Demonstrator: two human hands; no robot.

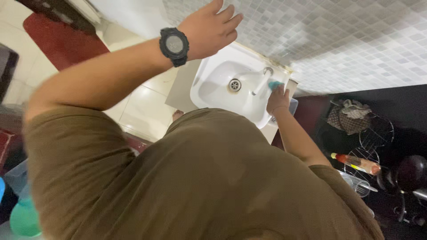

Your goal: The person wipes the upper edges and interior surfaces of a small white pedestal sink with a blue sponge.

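While my right hand (277, 98) pressed its fingers shut on a teal sponge (275, 84) against the tap (262, 80) at frame centre, the white sink (213, 89) looked clean. My left hand (209, 29), fingers together and empty, rested on the tiled wall (333, 40) above. Rinsing remained.

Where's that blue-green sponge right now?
In the head view, the sponge sits right of centre, pressed by the right hand against the rim of the white sink, beside the tap.
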